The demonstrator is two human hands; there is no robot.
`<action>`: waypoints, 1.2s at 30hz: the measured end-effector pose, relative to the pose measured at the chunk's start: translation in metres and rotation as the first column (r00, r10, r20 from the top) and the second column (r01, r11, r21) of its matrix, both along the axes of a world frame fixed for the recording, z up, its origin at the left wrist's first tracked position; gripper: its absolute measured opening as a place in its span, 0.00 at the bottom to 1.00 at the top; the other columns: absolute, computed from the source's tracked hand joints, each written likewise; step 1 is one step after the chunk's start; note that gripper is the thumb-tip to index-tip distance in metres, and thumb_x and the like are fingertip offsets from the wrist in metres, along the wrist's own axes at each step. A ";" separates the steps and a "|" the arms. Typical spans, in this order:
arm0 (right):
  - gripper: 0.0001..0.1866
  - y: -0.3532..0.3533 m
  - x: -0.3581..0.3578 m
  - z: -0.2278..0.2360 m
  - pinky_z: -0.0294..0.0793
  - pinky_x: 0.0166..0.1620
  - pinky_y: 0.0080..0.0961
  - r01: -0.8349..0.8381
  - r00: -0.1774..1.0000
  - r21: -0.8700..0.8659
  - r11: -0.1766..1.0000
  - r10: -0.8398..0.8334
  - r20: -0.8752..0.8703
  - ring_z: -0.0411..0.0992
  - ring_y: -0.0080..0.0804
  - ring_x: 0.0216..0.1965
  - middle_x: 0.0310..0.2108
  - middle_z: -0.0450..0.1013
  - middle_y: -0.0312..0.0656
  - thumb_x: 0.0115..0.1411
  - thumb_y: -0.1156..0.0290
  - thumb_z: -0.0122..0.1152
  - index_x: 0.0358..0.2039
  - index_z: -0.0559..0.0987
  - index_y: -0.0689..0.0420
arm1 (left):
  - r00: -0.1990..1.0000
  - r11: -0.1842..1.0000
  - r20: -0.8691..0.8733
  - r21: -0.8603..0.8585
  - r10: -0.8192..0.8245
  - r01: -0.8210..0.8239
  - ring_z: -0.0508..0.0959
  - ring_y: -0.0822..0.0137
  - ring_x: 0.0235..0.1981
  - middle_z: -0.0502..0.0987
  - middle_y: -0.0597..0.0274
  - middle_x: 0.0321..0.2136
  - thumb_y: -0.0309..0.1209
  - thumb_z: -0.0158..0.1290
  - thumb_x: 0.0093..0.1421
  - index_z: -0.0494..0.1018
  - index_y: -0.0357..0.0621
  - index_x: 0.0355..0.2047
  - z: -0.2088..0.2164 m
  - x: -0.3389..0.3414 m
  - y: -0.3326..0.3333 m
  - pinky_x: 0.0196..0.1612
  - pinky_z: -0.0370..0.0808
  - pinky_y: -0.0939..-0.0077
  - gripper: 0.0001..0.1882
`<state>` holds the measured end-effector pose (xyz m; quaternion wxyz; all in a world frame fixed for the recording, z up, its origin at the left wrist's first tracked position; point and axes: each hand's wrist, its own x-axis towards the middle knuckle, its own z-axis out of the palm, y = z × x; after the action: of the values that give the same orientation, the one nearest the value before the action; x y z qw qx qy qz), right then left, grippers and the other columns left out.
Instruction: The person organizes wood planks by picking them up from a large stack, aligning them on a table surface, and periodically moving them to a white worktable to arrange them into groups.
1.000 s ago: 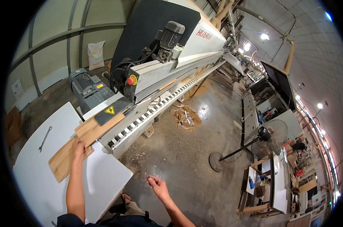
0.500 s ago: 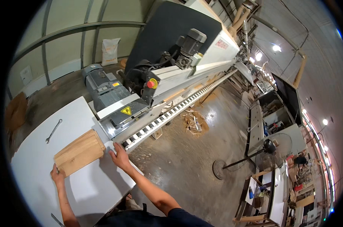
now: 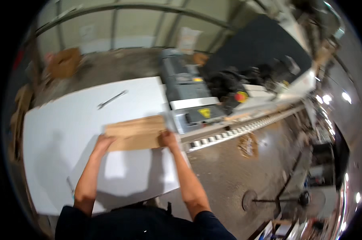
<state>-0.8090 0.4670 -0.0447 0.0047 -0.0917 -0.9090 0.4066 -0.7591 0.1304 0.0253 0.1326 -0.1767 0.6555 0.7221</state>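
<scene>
A light brown wooden board (image 3: 136, 134), or a stack of such boards, is between my two hands above the white table (image 3: 65, 120); blur hides how many there are. My left hand (image 3: 103, 144) is closed on its left end. At the opposite end my right hand (image 3: 168, 139) grips the edge. A metal wrench (image 3: 112, 99) lies on the table beyond the wood. Another thin tool (image 3: 70, 186) rests near the table's front, left of my left forearm.
Right of the table stands a long machine with a grey motor (image 3: 181, 80), a red stop button (image 3: 241, 97) and a toothed conveyor track (image 3: 225, 134). A cardboard box (image 3: 65, 63) sits on the floor at the far left. A pedestal fan (image 3: 304, 198) stands at the lower right.
My view has swung left. My right hand, earlier apart from the wood beside the conveyor's end, now grips its right end. The wood has turned nearly level across in front of me.
</scene>
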 end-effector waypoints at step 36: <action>0.21 -0.018 0.103 0.072 0.61 0.48 0.17 -0.405 0.903 -0.497 0.767 0.422 -0.084 0.64 0.23 0.44 0.44 0.68 0.37 0.62 0.68 0.53 0.53 0.64 0.62 | 0.875 0.932 -0.480 -0.290 0.057 -0.220 0.63 0.64 0.57 0.58 0.53 0.60 0.26 0.52 0.55 0.44 0.44 0.64 0.012 0.135 -0.017 0.51 0.67 0.75 0.39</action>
<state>-0.7061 0.4486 0.0277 -0.1236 0.1059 -0.7685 0.6188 -0.6236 0.1135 0.0373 -0.1127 -0.0662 0.7665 0.6288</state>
